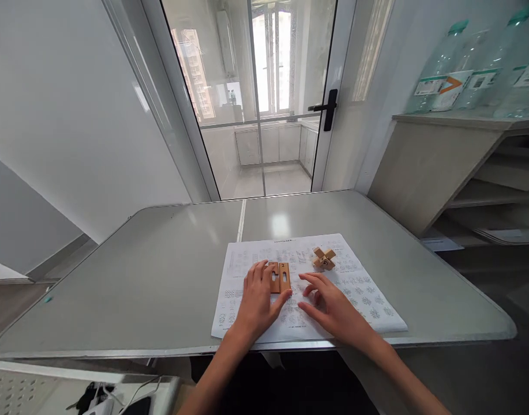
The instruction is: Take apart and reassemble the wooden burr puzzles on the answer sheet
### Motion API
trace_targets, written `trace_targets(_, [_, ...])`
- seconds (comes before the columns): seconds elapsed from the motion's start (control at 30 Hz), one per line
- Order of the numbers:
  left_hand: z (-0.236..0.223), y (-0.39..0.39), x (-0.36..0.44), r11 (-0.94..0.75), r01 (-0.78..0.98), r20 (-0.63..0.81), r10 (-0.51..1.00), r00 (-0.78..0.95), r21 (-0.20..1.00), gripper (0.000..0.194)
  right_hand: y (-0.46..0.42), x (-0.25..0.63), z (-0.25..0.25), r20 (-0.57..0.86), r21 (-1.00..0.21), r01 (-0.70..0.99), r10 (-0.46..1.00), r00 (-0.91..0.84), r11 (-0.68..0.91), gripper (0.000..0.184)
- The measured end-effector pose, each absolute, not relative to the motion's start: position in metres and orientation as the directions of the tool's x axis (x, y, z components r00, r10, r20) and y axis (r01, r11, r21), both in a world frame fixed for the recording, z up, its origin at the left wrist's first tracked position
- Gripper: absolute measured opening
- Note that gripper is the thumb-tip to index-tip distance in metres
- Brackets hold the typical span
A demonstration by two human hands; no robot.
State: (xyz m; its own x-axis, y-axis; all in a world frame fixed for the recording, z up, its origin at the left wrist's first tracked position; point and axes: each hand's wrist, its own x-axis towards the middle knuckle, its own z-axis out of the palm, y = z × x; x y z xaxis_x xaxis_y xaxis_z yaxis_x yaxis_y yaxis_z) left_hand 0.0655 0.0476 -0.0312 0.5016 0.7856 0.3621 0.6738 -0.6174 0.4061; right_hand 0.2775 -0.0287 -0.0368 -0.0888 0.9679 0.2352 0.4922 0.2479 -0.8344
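Head view: grips slotted wooden pieces with left hand near middle of printed sheet; holds right hand open, empty, above it; apparently aligning edges; likely needs steady fingertips next.

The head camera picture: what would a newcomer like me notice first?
Probably the two bare hands, low in the middle: the left hand seems to touch flat wooden pieces, while the right hand hangs open beside them over a printed sheet. Just beyond the right hand, a small cross-shaped wooden object stands out on the sheet. Past the table, the bright glass door draws the eye.
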Motion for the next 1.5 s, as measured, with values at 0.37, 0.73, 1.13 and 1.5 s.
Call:
trace_targets(0.37, [-0.042,0.086,0.078,-0.617,0.746,0.415,0.765,0.492,0.253,0.036,-0.039,0.277,-0.039,0.216,-0.882,0.43,0.976,-0.003,0.196,0.028])
trace_targets(0.73, [-0.036,0.145,0.017,-0.578,0.78,0.413,0.788,0.457,0.24,0.035,-0.04,0.278,-0.042,0.174,-0.899,0.408,0.985,0.005,0.156,0.028])
trace_targets(1.13, [-0.016,0.099,-0.023,-0.542,0.759,0.431,0.819,0.379,0.362,0.057,-0.038,0.292,-0.035,0.164,-0.897,0.432,0.976,0.14,0.089,0.036])
trace_targets(1.5, [-0.006,0.004,-0.001,-0.615,0.569,0.394,0.787,0.474,0.545,0.018,0.004,0.325,-0.037,0.106,-0.76,0.633,0.932,0.346,-0.148,0.078])
